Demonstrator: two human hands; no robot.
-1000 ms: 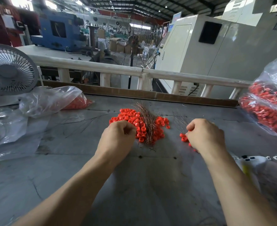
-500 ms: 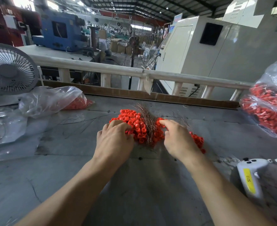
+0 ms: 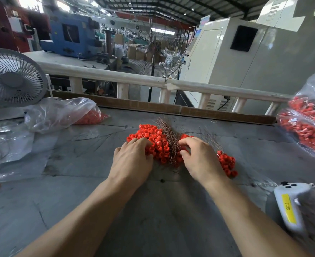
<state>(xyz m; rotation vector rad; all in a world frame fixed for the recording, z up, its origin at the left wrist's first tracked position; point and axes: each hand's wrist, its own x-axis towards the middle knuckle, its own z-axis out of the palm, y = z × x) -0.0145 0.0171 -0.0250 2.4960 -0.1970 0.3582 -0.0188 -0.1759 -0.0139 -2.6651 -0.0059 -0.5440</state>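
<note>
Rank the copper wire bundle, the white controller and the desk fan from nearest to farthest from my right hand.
1. copper wire bundle: at the right hand's fingertips, mid-table.
2. white controller: right, near edge.
3. desk fan: far left corner.

left hand fingertips buried in red caps pile, grip unclear. right hand covers pile's right part. bag of caps & desk fan cut off by frame edges.

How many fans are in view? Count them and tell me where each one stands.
2. A white desk fan stands at the far left end of the table. A large wire-caged pedestal fan stands beyond the railing. More may be hidden in the cluttered background.
</note>
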